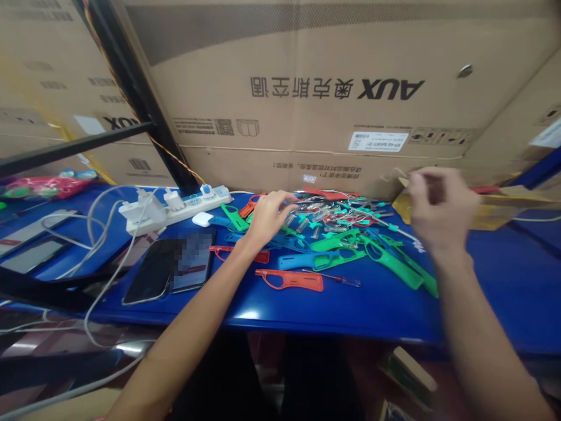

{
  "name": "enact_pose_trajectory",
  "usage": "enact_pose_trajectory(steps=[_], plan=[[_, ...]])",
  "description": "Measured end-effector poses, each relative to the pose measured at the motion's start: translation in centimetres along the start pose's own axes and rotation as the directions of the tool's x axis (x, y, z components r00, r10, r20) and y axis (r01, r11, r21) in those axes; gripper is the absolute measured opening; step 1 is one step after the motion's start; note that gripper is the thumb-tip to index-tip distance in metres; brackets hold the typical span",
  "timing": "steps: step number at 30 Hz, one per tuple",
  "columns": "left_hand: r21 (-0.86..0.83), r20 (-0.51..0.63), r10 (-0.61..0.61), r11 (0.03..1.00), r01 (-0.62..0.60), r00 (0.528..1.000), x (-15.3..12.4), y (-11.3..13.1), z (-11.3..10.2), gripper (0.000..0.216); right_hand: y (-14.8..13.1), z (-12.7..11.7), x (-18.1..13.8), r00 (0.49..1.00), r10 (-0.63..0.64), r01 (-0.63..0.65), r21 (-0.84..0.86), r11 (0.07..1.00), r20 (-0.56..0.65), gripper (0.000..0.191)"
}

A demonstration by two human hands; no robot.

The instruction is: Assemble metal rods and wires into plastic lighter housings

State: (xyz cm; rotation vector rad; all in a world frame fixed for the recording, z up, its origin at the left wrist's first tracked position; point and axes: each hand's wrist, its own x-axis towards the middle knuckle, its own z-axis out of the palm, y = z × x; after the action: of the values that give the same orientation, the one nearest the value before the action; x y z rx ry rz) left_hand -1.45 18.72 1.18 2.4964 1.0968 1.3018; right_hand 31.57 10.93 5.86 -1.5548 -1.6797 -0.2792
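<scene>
A tall cardboard carton [307,47], its AUX lettering upside down, fills the background behind a glossy blue table [372,316]. A black metal frame [135,88] slants down to the tabletop at the left. Along the back of the table spreads a loose heap of small parts [318,221], metallic and teal with thin wires among them, lying near the foot of the carton. At the right, a yellowish-brown wrapper [493,216] stands partly behind the raised right hand [442,210]; that hand is blurred, its fingers curled inward, and whether they grip anything cannot be told. The left hand [274,213] reaches over the left edge of the heap with loosely bent fingers, a gap visible beside the thumb; whether the fingertips pinch a part is unclear. A white power strip [195,202] with chargers plugged in lies left of the heap, and two dark phones [149,272] lie side by side in front of it. Long, handle-like plastic shells lie at the near side of the heap: a green shell [394,266] toward the right, a blue shell [298,261] near the middle, and an orange-red shell [307,280] closest to the table's front edge. A slim screwdriver [348,282] with a purplish handle lies just beside the orange-red one. A small white case [202,219] sits just in front of the power strip.
</scene>
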Motion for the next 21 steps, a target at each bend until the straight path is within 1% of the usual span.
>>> enact_pose_trajectory(steps=[1, 3, 5, 6, 8, 10, 12, 14, 15, 17, 19, 21], plan=[[-0.015, -0.041, -0.016, 1.0, 0.015, 0.999, 0.0, -0.1, -0.2, 0.007, 0.7, 0.6, 0.8, 1.0, 0.01, -0.01, -0.033, 0.999, 0.021, 0.033], [-0.047, -0.105, -0.042, 0.998, 0.037, 0.994, 0.0, -0.4, -0.7, 0.007, 2.3, 1.9, 2.1, 0.991, 0.02, -0.008, -0.092, 0.996, 0.135, 0.031], [-0.083, -0.145, -0.063, 0.995, 0.051, 0.987, 0.0, -0.7, -1.2, 0.005, 4.2, 2.9, 2.7, 0.96, 0.026, 0.006, -0.111, 0.994, 0.28, 0.028], [-0.096, -0.161, -0.072, 0.994, 0.057, 0.984, 0.1, -0.8, -1.4, 0.006, 5.2, 3.2, 2.7, 0.943, 0.035, 0.003, -0.116, 0.993, 0.331, 0.028], [-0.157, -0.2, -0.109, 0.984, 0.078, 0.974, 0.2, -1.0, -1.7, 0.007, 6.9, 3.3, 2.2, 0.913, 0.054, -0.006, -0.119, 0.993, 0.405, 0.03], [-0.281, -0.241, -0.174, 0.954, 0.103, 0.955, 0.5, -1.0, -2.0, 0.009, 8.3, 2.9, 1.6, 0.882, 0.06, -0.016, -0.098, 0.995, 0.466, 0.036], [-0.428, -0.272, -0.247, 0.897, 0.113, 0.93, 0.7, -0.7, -2.2, 0.01, 9.3, 2.5, 1.1, 0.845, 0.054, -0.022, -0.066, 0.998, 0.532, 0.042], [-0.526, -0.288, -0.294, 0.844, 0.106, 0.911, 0.9, -0.4, -2.5, 0.01, 9.8, 2.3, 0.9, 0.806, 0.059, -0.037, -0.05, 0.998, 0.589, 0.045], [-0.56, -0.293, -0.307, 0.823, 0.098, 0.905, 1.0, -0.2, -2.6, 0.01, 10.0, 2.3, 0.9, 0.791, 0.069, -0.046, -0.053, 0.998, 0.607, 0.044], [-0.614, -0.293, -0.321, 0.786, 0.08, 0.901, 1.0, 0.1, -2.7, 0.009, 10.1, 2.3, 0.9, 0.782, 0.092, -0.065, -0.066, 0.996, 0.616, 0.042], [-0.647, -0.292, -0.322, 0.76, 0.061, 0.901, 1.0, 0.3, -2.8, 0.009, 10.0, 2.1, 0.9, 0.797, 0.107, -0.077, -0.077, 0.994, 0.595, 0.044], [-0.658, -0.304, -0.321, 0.751, 0.046, 0.897, 1.0, 0.4, -2.9, 0.01, 9.7, 1.8, 0.8, 0.831, 0.113, -0.083, -0.08, 0.993, 0.545, 0.047]])
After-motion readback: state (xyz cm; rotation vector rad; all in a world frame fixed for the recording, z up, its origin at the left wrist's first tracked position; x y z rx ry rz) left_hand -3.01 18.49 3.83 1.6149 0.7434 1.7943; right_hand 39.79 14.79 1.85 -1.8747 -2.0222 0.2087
